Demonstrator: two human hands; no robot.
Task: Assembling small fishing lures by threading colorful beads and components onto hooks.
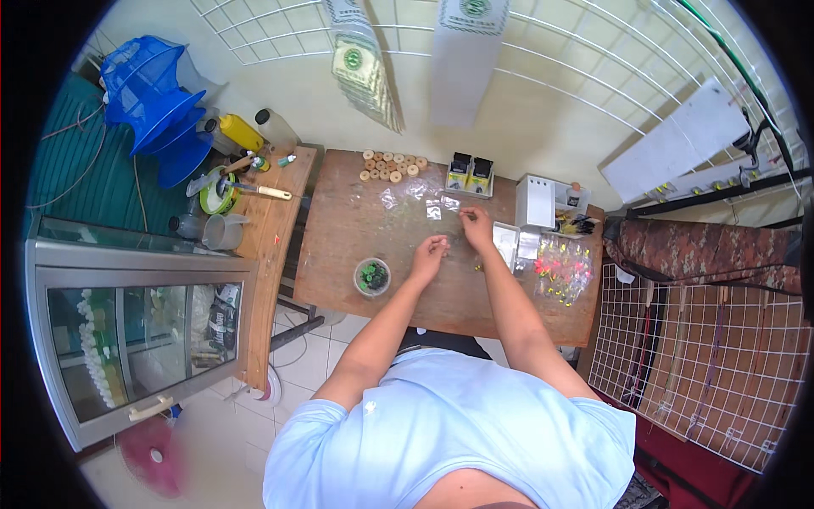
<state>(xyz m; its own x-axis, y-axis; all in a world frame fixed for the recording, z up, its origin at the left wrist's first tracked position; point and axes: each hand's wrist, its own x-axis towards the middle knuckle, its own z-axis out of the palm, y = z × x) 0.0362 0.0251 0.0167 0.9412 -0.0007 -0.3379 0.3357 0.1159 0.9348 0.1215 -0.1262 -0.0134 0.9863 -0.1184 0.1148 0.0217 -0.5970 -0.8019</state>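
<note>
My left hand (pixel 431 254) is over the middle of the wooden table (pixel 339 229), its fingertips drawn together in a pinch; whatever lies between them is too small to make out. Just to its right and farther off, my right hand (pixel 476 227) has curled fingers that come down beside a small clear plastic bag (pixel 450 204). What those fingertips hold, if anything, is hidden. Another small clear bag (pixel 434 209), with something dark in it, lies to the left of them. A white open box (pixel 506 242) is by my right wrist. Nearer my left forearm stands a round tub (pixel 372 277) with green and dark pieces.
Wooden spools (pixel 394 167) and a tray of dark packets (pixel 470 176) line the table's back. At right are a white organizer (pixel 536 202) and pink and yellow lures in clear bags (pixel 563 270). A glass cabinet (pixel 144 331) and side bench (pixel 284 182) stand left.
</note>
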